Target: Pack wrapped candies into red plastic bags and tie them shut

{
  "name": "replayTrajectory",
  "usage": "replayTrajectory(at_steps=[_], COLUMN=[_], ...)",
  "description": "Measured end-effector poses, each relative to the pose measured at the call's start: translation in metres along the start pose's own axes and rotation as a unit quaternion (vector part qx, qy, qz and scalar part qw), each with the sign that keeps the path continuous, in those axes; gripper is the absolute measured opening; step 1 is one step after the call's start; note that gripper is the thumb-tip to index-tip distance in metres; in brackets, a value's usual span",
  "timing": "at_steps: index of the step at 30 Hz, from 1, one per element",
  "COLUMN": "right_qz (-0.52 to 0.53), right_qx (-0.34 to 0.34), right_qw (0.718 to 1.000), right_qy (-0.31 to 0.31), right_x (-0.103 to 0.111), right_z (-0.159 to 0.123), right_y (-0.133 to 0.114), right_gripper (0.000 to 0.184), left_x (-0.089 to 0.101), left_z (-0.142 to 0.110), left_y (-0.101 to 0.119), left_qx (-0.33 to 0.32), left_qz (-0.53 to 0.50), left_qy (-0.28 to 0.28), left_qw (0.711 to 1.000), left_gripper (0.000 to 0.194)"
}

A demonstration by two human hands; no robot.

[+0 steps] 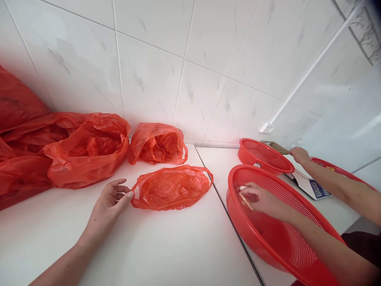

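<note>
My left hand is closed at the thumb and fingertips on the left handle of a thin red plastic bag. This bag lies low on the white table with its mouth spread, and its right handle loop stands up slightly. My right hand is not in view. Close behind stands another red plastic bag, with its mouth open. Larger red bags are bunched beside it on the left. Both arms reaching in from the right appear to be a co-worker's.
On the right, a co-worker's hand holds a small pale stick-like item inside a large red basket. The co-worker's other hand is over a scale. Behind is a smaller red basket. A tiled wall backs the tables.
</note>
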State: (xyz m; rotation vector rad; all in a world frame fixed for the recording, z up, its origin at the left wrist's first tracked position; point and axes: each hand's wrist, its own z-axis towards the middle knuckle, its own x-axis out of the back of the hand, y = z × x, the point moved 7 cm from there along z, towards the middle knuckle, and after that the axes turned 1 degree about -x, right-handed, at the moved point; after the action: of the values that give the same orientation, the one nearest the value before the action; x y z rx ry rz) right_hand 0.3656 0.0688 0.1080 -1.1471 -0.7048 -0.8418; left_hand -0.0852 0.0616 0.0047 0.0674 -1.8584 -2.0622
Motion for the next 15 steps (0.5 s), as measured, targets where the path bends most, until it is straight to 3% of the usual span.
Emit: replayTrajectory(at_steps=[1, 2, 4, 6, 8, 11, 15], right_qz=[0.014, 0.017, 0.013, 0.031, 0.058, 0.066, 0.021], right_qx=[-0.008, -0.018, -0.023, 0.004, 0.055, 0.129, 0.151], right_qw=[0.998, 0.996, 0.998, 0.996, 0.988, 0.967, 0.951], right_qy=[-0.059, -0.081, -0.058, -0.081, -0.136, -0.210, -0.270], right_x=[-0.001, 0.002, 0.014, 0.009, -0.012, -0.062, -0.127], right_z=[0.006, 0.011, 0.023, 0.032, 0.039, 0.047, 0.063], right_y=[-0.002, -0.007, -0.024, -0.053, -0.088, -0.132, -0.155], right_gripper=[0.018, 0.022, 0.028, 0.028, 0.026, 0.028, 0.035], left_x=[-0.001, -0.002, -0.005, -0.009, -0.013, -0.016, -0.017], left_z=[-0.001, -0.001, -0.003, -0.004, -0.006, -0.007, -0.007], left_y=[0.001, 0.001, 0.003, 0.004, 0.004, 0.003, 0.002], left_qx=[0.003, 0.005, 0.009, 0.010, 0.011, 0.012, 0.005], left_qz=[0.000, 0.000, -0.007, -0.027, -0.050, -0.079, -0.095], left_qy=[-0.004, -0.011, -0.032, -0.059, -0.081, -0.102, -0.115], left_qw=[1.000, 1.000, 0.999, 0.998, 0.995, 0.992, 0.989], left_gripper=[0.053, 0.053, 0.052, 0.051, 0.049, 0.048, 0.047])
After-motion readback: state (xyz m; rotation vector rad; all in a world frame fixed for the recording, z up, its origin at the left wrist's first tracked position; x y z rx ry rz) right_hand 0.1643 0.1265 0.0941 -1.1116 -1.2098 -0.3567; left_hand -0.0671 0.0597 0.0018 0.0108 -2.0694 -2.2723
